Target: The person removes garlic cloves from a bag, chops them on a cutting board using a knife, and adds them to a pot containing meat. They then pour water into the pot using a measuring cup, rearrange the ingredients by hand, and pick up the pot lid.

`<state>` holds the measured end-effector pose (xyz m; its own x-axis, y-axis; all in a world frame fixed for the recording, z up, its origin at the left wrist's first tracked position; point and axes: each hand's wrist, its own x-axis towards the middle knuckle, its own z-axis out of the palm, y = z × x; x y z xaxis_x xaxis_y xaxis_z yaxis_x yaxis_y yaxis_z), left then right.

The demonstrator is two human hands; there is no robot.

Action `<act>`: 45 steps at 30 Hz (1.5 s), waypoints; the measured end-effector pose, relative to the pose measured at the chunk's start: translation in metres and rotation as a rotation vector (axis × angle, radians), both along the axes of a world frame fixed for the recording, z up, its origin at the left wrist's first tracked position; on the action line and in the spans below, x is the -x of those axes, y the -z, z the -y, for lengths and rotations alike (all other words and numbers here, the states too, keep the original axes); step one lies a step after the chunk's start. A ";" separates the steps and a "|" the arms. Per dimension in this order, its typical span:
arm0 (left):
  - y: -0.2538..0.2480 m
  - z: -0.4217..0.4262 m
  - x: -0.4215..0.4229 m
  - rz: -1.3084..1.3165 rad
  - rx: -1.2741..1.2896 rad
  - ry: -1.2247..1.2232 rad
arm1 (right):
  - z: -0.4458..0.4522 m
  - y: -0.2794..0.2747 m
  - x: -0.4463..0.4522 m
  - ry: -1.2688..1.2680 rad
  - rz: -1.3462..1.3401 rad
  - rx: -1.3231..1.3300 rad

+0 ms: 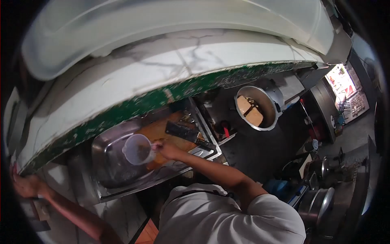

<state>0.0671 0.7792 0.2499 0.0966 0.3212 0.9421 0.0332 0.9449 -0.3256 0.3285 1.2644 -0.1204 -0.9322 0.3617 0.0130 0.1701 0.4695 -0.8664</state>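
My right hand (165, 149) is closed round the handle of a translucent plastic measuring jug (137, 149). The jug is over the stainless steel sink (106, 173), and I cannot tell whether anything is in it. Behind and right of the jug, an orange-brown board (160, 125) lies across the sink. A dark, wide-bladed cleaver (183, 131) rests there, close to my right hand. Far to the left, my left hand (27, 185) reaches up beside the end of the green-edged ledge. Its fingers look curled, and what they grip is dim and hard to see.
A big metal pot (266, 106) with pale slabs inside stands right of the sink. Overhead, a white marbled ledge (154, 67) with a chipped green edge runs across, bearing a large translucent tub (195, 18). Several pots, including a lidded one (317, 205), stand at the lower right.
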 end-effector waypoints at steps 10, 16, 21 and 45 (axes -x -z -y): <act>-0.015 -0.096 -0.054 0.090 -0.350 0.527 | 0.061 0.087 0.165 0.117 0.128 0.680; -0.015 -0.095 -0.054 0.067 -0.310 0.528 | 0.070 0.092 0.194 0.162 0.031 0.833; -0.016 -0.104 -0.060 0.061 -0.302 0.494 | 0.072 0.076 0.181 0.190 0.041 0.796; -0.014 -0.100 -0.057 0.068 -0.304 0.468 | 0.066 -0.006 0.147 0.156 0.037 0.644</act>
<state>0.1243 0.8789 0.2642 0.0998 -0.0283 0.9946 0.4825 0.8756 -0.0235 0.1815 1.1985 -0.1140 -0.8637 0.4174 -0.2826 0.2296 -0.1733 -0.9577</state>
